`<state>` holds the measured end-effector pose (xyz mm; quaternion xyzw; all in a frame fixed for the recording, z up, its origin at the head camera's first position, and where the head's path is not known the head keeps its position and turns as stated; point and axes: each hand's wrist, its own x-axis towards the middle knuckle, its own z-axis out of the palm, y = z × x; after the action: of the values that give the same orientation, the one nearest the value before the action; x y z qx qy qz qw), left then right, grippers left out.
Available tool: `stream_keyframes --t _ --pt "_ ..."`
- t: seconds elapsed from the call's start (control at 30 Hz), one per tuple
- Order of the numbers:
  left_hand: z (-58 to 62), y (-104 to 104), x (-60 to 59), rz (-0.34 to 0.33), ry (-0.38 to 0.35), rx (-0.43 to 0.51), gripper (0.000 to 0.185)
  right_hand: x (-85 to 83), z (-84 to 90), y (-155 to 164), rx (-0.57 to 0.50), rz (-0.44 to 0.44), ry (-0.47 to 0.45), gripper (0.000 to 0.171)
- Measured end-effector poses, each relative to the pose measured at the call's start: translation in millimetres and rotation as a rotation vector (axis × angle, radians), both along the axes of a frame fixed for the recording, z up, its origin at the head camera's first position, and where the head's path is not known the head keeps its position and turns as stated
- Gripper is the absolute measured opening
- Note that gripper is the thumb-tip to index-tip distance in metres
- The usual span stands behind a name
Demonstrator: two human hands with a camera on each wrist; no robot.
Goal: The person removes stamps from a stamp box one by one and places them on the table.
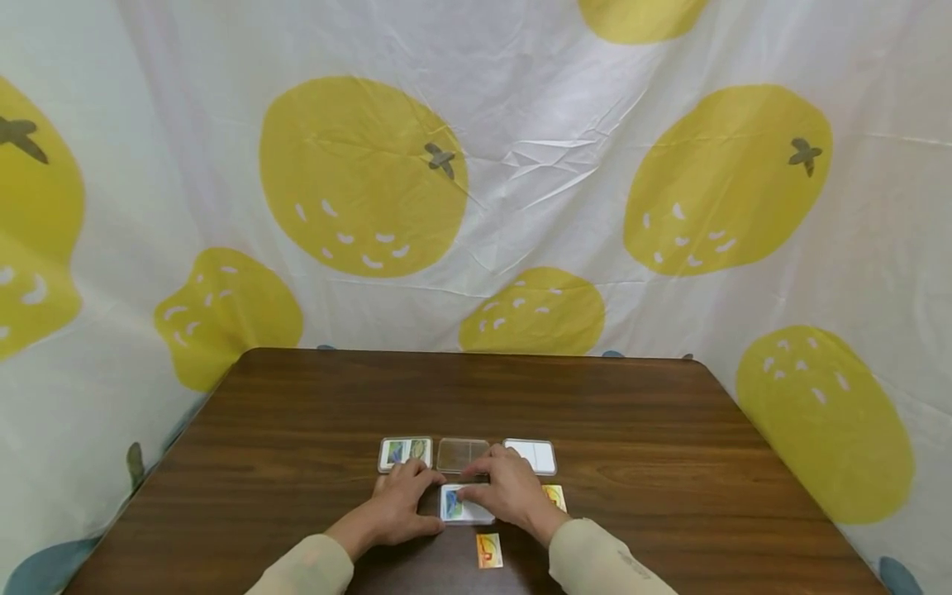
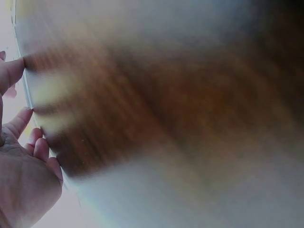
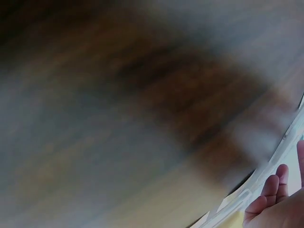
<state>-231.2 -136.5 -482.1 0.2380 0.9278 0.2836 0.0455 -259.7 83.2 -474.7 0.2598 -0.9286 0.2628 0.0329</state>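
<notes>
A clear-rimmed card case lies near the front middle of the table, with a small blue-and-green picture card in its left part and white beside it. My right hand reaches over it from the right, the thumb laid across the picture card and the index finger arched just beyond. At the case's left side, my left hand rests on the table, its thumb close to the near left corner and index finger near the far one. Both wrist views show mostly blurred wood, with some fingers at the edge.
Behind stand three more cases in a row: one with two picture cards, a transparent one and a white one. A yellow-orange card lies in front; another yellow card shows past my right hand. A lemon-print cloth hangs behind the table.
</notes>
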Motion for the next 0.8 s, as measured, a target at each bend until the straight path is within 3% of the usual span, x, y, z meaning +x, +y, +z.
stream_keyframes --t 0.5,0.8 --pt "0.6 1.4 1.0 0.001 0.003 -0.003 0.052 -0.9 -3.5 -5.2 0.074 -0.016 0.045 0.017" --pt "-0.7 0.1 0.5 0.006 0.015 -0.011 0.052 -2.3 -4.3 -9.4 0.068 -0.032 0.001 0.023"
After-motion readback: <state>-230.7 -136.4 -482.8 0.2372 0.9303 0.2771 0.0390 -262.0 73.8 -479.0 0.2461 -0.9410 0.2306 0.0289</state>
